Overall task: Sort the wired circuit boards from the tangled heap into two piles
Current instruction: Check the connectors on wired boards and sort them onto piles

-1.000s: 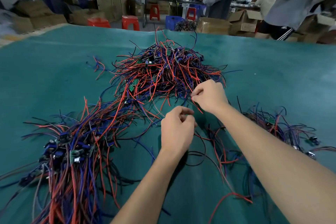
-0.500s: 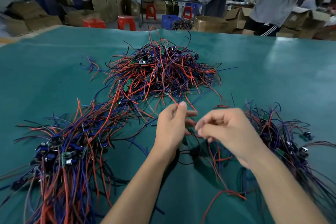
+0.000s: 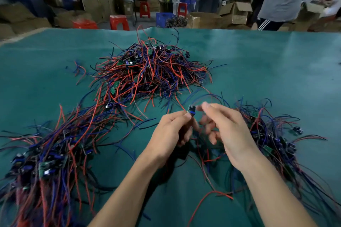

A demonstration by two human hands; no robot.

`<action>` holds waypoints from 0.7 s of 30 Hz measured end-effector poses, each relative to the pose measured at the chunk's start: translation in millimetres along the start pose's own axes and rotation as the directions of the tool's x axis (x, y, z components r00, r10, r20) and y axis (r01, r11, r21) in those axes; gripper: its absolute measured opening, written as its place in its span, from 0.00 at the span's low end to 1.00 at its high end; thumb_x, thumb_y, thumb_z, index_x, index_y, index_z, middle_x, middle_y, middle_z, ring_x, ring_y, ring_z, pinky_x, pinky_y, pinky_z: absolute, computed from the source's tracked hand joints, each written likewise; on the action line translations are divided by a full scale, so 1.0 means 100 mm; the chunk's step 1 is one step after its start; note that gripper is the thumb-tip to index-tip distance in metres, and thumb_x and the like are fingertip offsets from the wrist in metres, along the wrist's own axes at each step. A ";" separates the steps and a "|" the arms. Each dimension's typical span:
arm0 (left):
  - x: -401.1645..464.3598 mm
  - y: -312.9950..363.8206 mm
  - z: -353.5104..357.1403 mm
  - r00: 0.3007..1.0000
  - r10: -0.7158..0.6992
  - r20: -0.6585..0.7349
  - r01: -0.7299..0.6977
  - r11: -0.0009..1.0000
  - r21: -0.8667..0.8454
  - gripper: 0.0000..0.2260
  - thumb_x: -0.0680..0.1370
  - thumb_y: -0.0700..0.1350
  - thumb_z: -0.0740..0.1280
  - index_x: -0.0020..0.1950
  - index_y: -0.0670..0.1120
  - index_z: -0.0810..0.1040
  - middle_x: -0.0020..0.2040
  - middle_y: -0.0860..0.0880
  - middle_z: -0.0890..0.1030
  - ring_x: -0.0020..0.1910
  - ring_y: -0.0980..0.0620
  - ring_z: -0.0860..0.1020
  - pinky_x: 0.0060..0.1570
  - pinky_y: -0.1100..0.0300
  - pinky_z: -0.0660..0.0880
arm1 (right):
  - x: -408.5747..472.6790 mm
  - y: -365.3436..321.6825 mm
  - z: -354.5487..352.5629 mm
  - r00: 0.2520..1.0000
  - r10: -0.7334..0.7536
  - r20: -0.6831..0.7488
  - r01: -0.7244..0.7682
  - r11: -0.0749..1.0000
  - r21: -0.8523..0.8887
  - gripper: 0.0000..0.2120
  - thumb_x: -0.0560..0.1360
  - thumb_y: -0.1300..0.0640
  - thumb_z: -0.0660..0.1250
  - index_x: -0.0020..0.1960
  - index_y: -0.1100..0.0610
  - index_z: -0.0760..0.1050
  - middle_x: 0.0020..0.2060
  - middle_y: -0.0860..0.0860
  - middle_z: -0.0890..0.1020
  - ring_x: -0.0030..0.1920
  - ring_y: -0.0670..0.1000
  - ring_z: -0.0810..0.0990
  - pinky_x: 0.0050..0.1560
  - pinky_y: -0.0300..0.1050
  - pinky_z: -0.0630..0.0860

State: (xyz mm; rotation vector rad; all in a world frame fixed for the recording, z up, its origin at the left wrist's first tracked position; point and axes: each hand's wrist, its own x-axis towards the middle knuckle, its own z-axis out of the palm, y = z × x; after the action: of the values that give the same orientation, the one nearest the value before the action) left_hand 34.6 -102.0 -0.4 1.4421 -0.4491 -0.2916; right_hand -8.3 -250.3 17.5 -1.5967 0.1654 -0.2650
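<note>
**One board lifted out, ready to be assigned a pile**

A small wired circuit board (image 3: 191, 111) is held above the middle of the green tabletop (image 3: 276, 72), pinched at the fingertips of the left hand (image 3: 171, 131). The right hand (image 3: 227, 132) is beside it, fingers loosely spread; blur hides whether they touch it. Its blue wire arcs toward the tangled heap (image 3: 149, 72) near the far edge. Sorted piles lie at the left (image 3: 48, 155) and right (image 3: 273, 138). Best to draw the leads clear slowly, so neighbours don't drag along.

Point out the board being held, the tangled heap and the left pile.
board (image 3: 191, 111), head view: its small body at the left fingertips.
tangled heap (image 3: 147, 72), head view: middle of the mound.
left pile (image 3: 49, 156), head view: dense wire bundle.
</note>
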 end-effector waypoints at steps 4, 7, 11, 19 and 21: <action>-0.02 -0.01 0.03 0.992 -0.020 0.125 0.015 0.999 0.038 0.17 0.77 0.50 0.60 0.38 0.40 0.79 0.26 0.46 0.64 0.24 0.53 0.59 0.25 0.59 0.53 | -0.02 0.00 0.02 0.999 -0.030 0.013 0.030 0.999 0.040 0.06 0.77 0.55 0.73 0.46 0.55 0.88 0.38 0.60 0.82 0.32 0.51 0.72 0.27 0.40 0.62; -0.02 -0.02 0.02 0.981 -0.043 0.191 0.033 0.998 0.054 0.18 0.81 0.52 0.62 0.35 0.45 0.75 0.27 0.48 0.61 0.24 0.56 0.57 0.23 0.65 0.53 | 0.01 -0.02 0.00 0.997 0.069 0.040 -0.077 0.967 0.242 0.08 0.68 0.55 0.77 0.44 0.57 0.89 0.40 0.54 0.84 0.30 0.46 0.73 0.28 0.37 0.63; 0.00 -0.04 0.00 0.967 -0.074 0.243 0.055 0.995 0.085 0.18 0.82 0.54 0.61 0.34 0.49 0.74 0.25 0.52 0.59 0.24 0.56 0.54 0.23 0.65 0.51 | 0.05 0.05 -0.04 0.998 0.013 -0.059 0.006 0.952 0.307 0.05 0.66 0.58 0.79 0.41 0.59 0.87 0.38 0.52 0.82 0.30 0.47 0.71 0.30 0.37 0.66; -0.01 -0.02 -0.01 0.954 -0.069 0.293 0.017 0.984 0.175 0.17 0.81 0.54 0.59 0.36 0.47 0.74 0.25 0.50 0.59 0.25 0.53 0.54 0.25 0.61 0.51 | 0.20 0.06 -0.39 0.774 -0.284 -0.565 0.294 0.953 -0.075 0.12 0.76 0.60 0.74 0.34 0.52 0.81 0.28 0.44 0.80 0.24 0.44 0.74 0.30 0.40 0.73; -0.01 -0.02 -0.01 0.952 -0.064 0.300 0.004 0.981 0.195 0.17 0.81 0.54 0.59 0.37 0.46 0.74 0.24 0.52 0.60 0.24 0.54 0.55 0.24 0.62 0.52 | 0.21 0.04 -0.44 0.691 -0.315 -0.651 0.326 0.939 -0.108 0.10 0.77 0.58 0.73 0.37 0.51 0.80 0.29 0.41 0.81 0.24 0.43 0.77 0.31 0.40 0.75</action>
State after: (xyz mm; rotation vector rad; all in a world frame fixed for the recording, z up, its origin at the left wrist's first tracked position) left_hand 34.1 -101.3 -2.8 1.6018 -0.7200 -0.5146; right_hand -0.2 -298.7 15.7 -1.4461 0.4304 -1.1181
